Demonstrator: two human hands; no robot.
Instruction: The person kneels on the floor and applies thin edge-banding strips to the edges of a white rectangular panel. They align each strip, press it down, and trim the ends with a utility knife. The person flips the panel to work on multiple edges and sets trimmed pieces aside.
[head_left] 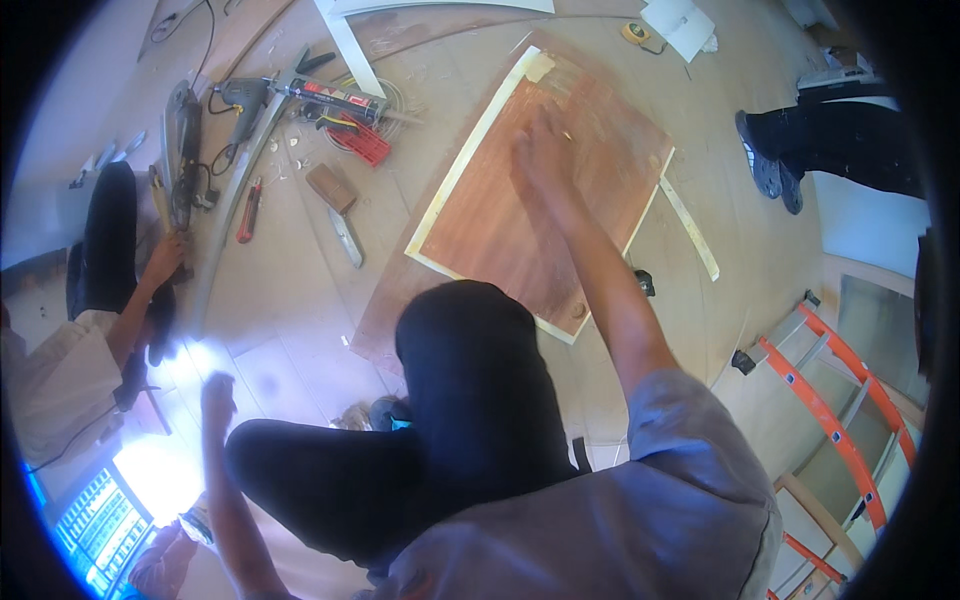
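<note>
In the head view, reaching across a reddish-brown wooden panel (pixel 490 210) with the right hand (pixel 545 150), over its far part; cannot tell through the blur whether spread, pressed together or pinching anything. Lying flat on the floor (pixel 300 290), just beyond the bent knee (pixel 470 350), and edged with pale strip (pixel 473 150). Holding the left hand (pixel 218 400) well apart, out to the left; cannot tell its grip either. Apparently working the panel's face by hand. Probably calls next for even contact and steadying the panel.
</note>
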